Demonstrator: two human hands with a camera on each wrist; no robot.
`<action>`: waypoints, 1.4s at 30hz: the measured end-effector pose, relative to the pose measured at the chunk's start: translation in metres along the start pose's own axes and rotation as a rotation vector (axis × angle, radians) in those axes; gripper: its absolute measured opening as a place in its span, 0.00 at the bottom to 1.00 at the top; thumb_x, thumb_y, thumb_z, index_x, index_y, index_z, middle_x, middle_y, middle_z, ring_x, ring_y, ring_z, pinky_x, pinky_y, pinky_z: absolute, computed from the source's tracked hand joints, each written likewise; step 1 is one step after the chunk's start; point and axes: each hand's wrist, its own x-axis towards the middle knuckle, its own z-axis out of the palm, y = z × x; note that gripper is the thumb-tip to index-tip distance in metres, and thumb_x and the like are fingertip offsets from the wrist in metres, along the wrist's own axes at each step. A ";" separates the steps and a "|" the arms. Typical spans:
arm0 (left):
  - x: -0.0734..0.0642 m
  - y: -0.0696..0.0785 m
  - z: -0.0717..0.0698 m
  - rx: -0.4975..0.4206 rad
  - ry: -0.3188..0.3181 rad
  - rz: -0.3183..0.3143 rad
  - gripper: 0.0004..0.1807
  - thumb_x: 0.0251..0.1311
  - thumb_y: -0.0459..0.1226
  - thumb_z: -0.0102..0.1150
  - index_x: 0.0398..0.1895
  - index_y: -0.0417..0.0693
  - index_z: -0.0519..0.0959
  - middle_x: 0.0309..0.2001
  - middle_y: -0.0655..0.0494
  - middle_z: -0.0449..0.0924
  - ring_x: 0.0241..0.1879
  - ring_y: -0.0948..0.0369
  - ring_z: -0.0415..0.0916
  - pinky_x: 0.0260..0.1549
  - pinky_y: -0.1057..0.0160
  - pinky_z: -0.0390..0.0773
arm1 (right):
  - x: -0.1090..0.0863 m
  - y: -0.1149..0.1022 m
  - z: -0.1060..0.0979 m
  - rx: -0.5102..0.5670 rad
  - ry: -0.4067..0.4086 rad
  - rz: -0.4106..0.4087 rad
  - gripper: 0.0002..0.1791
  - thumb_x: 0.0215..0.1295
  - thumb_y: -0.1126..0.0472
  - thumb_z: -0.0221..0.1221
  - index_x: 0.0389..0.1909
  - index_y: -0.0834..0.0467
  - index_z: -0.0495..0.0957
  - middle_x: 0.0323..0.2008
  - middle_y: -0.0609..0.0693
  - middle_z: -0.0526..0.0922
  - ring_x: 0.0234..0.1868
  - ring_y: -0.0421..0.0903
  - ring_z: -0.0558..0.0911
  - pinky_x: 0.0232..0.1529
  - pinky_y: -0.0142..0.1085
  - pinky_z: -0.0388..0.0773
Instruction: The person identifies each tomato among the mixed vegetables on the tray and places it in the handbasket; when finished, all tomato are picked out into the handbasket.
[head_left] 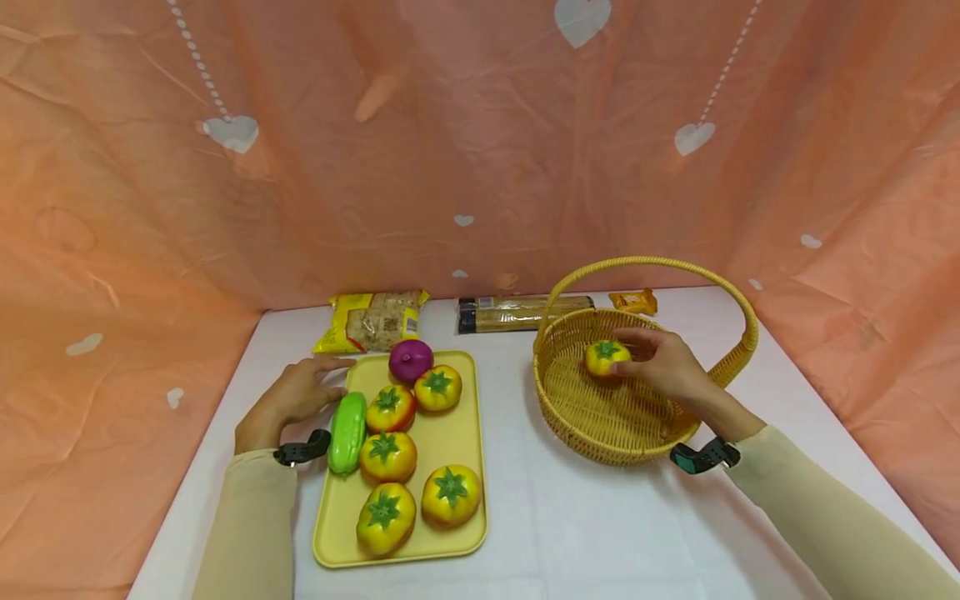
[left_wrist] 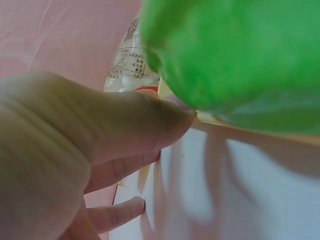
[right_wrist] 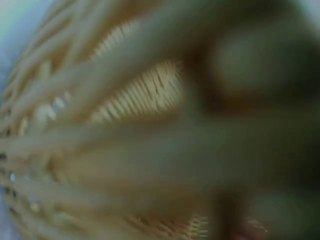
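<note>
Inside the wicker basket (head_left: 592, 408), my right hand (head_left: 667, 367) holds a yellow-orange toy persimmon (head_left: 606, 358) with a green leafy top, thumb and fingers at its side. The right wrist view shows mostly blurred basket weave (right_wrist: 145, 95). My left hand (head_left: 292, 396) rests at the upper left edge of the yellow tray (head_left: 427, 446), fingers loosely extended. Its thumb (left_wrist: 150, 120) lies near the green bumpy toy vegetable (head_left: 348, 433), which fills the top of the left wrist view. Several more persimmons (head_left: 451, 496) and a purple onion (head_left: 411, 361) sit on the tray.
Behind the tray lies a yellow snack bag (head_left: 375, 322). Dark-ended clear packs (head_left: 517, 315) and a small orange packet (head_left: 633, 301) lie along the back. The basket's tall handle (head_left: 652, 262) arches over its bowl. Pink cloth (head_left: 480, 167) hangs around the white table (head_left: 555, 533).
</note>
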 end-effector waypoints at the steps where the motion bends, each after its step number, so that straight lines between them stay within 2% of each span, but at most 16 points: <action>1: 0.000 0.000 0.000 0.000 -0.001 -0.002 0.29 0.70 0.35 0.69 0.74 0.42 0.79 0.76 0.28 0.71 0.77 0.25 0.62 0.74 0.21 0.62 | -0.001 -0.001 -0.001 -0.023 0.007 0.002 0.38 0.74 0.55 0.71 0.80 0.61 0.72 0.73 0.67 0.78 0.73 0.67 0.79 0.69 0.55 0.83; 3: 0.000 0.000 0.000 -0.003 -0.003 -0.004 0.29 0.70 0.35 0.69 0.74 0.43 0.79 0.76 0.28 0.71 0.77 0.25 0.62 0.74 0.21 0.61 | -0.006 -0.004 -0.003 -0.050 0.026 -0.017 0.40 0.74 0.53 0.71 0.81 0.61 0.69 0.75 0.67 0.76 0.75 0.69 0.77 0.72 0.61 0.78; 5: 0.000 0.000 0.000 -0.007 -0.003 0.002 0.29 0.70 0.35 0.68 0.74 0.43 0.79 0.76 0.29 0.71 0.77 0.25 0.62 0.74 0.21 0.61 | -0.013 -0.009 -0.007 -0.040 0.045 -0.059 0.41 0.74 0.51 0.71 0.82 0.60 0.69 0.77 0.66 0.75 0.76 0.68 0.76 0.74 0.59 0.76; 7: 0.000 -0.001 0.000 -0.007 0.004 0.014 0.29 0.70 0.35 0.68 0.74 0.42 0.80 0.76 0.28 0.72 0.77 0.25 0.63 0.74 0.21 0.61 | -0.020 -0.018 -0.009 0.036 0.052 -0.115 0.39 0.75 0.51 0.71 0.81 0.58 0.71 0.77 0.62 0.76 0.76 0.62 0.78 0.74 0.48 0.78; 9: 0.000 -0.001 0.000 -0.004 0.012 0.024 0.29 0.70 0.35 0.68 0.73 0.42 0.80 0.75 0.28 0.72 0.76 0.25 0.63 0.74 0.22 0.62 | -0.026 -0.025 -0.010 0.169 0.032 -0.187 0.36 0.76 0.55 0.70 0.80 0.59 0.72 0.76 0.59 0.78 0.75 0.53 0.81 0.70 0.38 0.80; 12: 0.000 -0.001 0.001 -0.002 0.018 0.028 0.29 0.70 0.35 0.68 0.73 0.41 0.80 0.75 0.28 0.73 0.76 0.24 0.64 0.74 0.22 0.62 | -0.032 -0.034 -0.006 0.430 -0.060 -0.308 0.32 0.77 0.66 0.66 0.79 0.64 0.72 0.73 0.50 0.82 0.71 0.41 0.83 0.67 0.29 0.80; 15: 0.000 -0.002 0.000 -0.005 0.014 0.019 0.29 0.70 0.35 0.68 0.74 0.41 0.79 0.75 0.28 0.72 0.76 0.24 0.63 0.75 0.22 0.61 | -0.034 -0.040 0.005 0.670 -0.213 -0.441 0.31 0.78 0.72 0.62 0.79 0.69 0.70 0.72 0.47 0.83 0.71 0.39 0.83 0.69 0.33 0.80; 17: -0.001 -0.002 0.000 -0.009 0.010 0.011 0.29 0.70 0.35 0.68 0.74 0.42 0.79 0.76 0.28 0.72 0.77 0.24 0.62 0.75 0.22 0.60 | -0.034 -0.043 0.016 0.761 -0.301 -0.523 0.30 0.79 0.70 0.62 0.78 0.70 0.69 0.73 0.49 0.83 0.73 0.42 0.82 0.72 0.36 0.79; 20: -0.001 -0.002 0.000 -0.012 0.006 0.001 0.29 0.71 0.36 0.68 0.75 0.43 0.79 0.76 0.29 0.71 0.77 0.25 0.62 0.75 0.21 0.60 | -0.036 -0.049 0.035 0.833 -0.396 -0.585 0.33 0.79 0.62 0.65 0.78 0.70 0.70 0.74 0.53 0.81 0.75 0.46 0.80 0.75 0.39 0.76; 25: 0.000 -0.002 0.000 -0.019 -0.002 -0.008 0.29 0.71 0.36 0.67 0.75 0.43 0.78 0.77 0.30 0.71 0.78 0.26 0.61 0.75 0.21 0.59 | -0.041 -0.056 0.073 0.831 -0.483 -0.576 0.40 0.76 0.53 0.70 0.78 0.72 0.69 0.74 0.55 0.81 0.75 0.46 0.80 0.76 0.40 0.76; 28: 0.001 -0.001 -0.001 -0.027 -0.001 -0.014 0.29 0.71 0.35 0.67 0.75 0.44 0.79 0.78 0.30 0.70 0.78 0.26 0.61 0.76 0.21 0.59 | -0.043 -0.059 0.097 0.772 -0.524 -0.544 0.39 0.74 0.57 0.71 0.76 0.74 0.70 0.74 0.61 0.80 0.74 0.46 0.81 0.76 0.40 0.77; 32: 0.002 0.001 -0.002 -0.016 0.014 0.003 0.29 0.70 0.34 0.68 0.74 0.43 0.80 0.77 0.30 0.71 0.77 0.26 0.63 0.75 0.22 0.61 | -0.045 -0.062 0.127 0.679 -0.584 -0.465 0.37 0.71 0.62 0.73 0.76 0.69 0.73 0.74 0.70 0.76 0.74 0.46 0.81 0.77 0.41 0.76; 34: 0.002 0.001 -0.003 -0.008 0.019 0.012 0.29 0.70 0.34 0.69 0.74 0.43 0.80 0.76 0.30 0.72 0.77 0.26 0.64 0.74 0.22 0.62 | -0.045 -0.063 0.140 0.621 -0.606 -0.433 0.37 0.70 0.62 0.74 0.77 0.65 0.74 0.75 0.69 0.76 0.75 0.47 0.80 0.77 0.41 0.75; 38: 0.002 0.000 -0.002 -0.019 0.013 0.003 0.29 0.70 0.35 0.69 0.74 0.44 0.80 0.77 0.30 0.72 0.77 0.26 0.63 0.75 0.22 0.61 | -0.043 -0.064 0.162 0.499 -0.627 -0.425 0.38 0.67 0.62 0.77 0.77 0.59 0.76 0.75 0.62 0.79 0.75 0.52 0.81 0.77 0.39 0.76; 42: 0.002 -0.001 0.001 -0.029 0.006 -0.012 0.29 0.70 0.35 0.69 0.74 0.44 0.79 0.77 0.30 0.71 0.78 0.26 0.62 0.76 0.22 0.60 | -0.041 -0.065 0.178 0.371 -0.624 -0.439 0.38 0.64 0.60 0.79 0.76 0.55 0.78 0.73 0.53 0.82 0.73 0.45 0.81 0.77 0.35 0.74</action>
